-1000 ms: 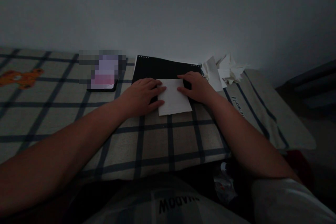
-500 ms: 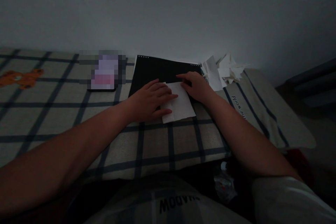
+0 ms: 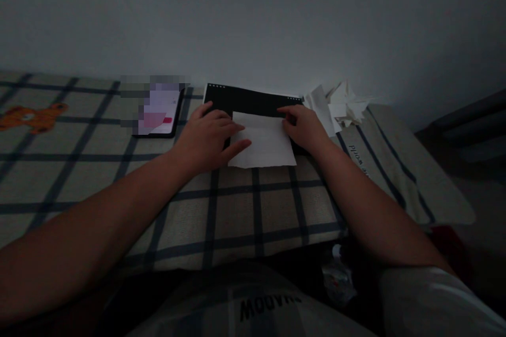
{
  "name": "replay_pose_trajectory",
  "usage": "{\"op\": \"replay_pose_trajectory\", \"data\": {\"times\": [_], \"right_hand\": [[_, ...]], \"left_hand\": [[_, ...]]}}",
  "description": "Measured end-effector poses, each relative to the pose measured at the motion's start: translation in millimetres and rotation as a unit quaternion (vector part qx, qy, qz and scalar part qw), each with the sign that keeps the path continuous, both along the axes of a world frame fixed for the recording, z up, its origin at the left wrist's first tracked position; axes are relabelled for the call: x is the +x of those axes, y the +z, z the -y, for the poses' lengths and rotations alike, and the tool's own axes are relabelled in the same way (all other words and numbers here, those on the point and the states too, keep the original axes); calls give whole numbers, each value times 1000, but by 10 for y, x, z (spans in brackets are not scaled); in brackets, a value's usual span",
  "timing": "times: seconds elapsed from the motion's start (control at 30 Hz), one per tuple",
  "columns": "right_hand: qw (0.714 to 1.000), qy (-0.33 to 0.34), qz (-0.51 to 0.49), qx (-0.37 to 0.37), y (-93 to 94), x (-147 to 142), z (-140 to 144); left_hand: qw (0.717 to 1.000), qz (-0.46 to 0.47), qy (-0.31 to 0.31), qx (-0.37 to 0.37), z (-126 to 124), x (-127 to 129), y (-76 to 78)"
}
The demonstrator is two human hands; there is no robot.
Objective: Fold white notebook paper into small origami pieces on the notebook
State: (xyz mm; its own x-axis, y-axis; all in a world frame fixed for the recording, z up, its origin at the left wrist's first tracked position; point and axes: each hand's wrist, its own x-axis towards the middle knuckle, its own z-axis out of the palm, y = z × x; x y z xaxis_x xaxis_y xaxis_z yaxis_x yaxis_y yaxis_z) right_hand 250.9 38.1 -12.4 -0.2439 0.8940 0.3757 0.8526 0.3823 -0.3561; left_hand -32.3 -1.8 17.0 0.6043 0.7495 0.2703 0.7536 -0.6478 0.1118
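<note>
A white sheet of paper with faint creases lies over a black spiral-bound notebook, its near edge reaching past the notebook. My left hand rests on the sheet's left side, fingers spread, thumb and fingertips on the paper. At the upper right corner of the sheet is my right hand. Its index finger points left above the top edge, its thumb is at the paper's side, and the other fingers are curled and partly hidden. That corner appears to be held between thumb and fingers.
A phone with a lit, partly blurred screen lies to the left. Folded white papers are piled right of the notebook against the wall. The checked cloth covers the surface. A plastic bottle shows below its front edge.
My left hand has moved left and slightly away from me. The paper's left part has opened out, so the sheet is wider. My right hand has shifted slightly right.
</note>
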Motion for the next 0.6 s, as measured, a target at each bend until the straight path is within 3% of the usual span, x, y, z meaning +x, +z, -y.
{"op": "replay_pose_trajectory", "data": {"times": [0.3, 0.47, 0.6], "right_hand": [[998, 38, 39, 31, 7, 2, 25], [983, 176, 60, 7, 44, -22, 58], [967, 243, 54, -51, 37, -40, 78]], "left_hand": [[997, -61, 16, -36, -28, -7, -117], [998, -54, 10, -8, -115, -52, -236], [998, -40, 24, 32, -128, -50, -194]]}}
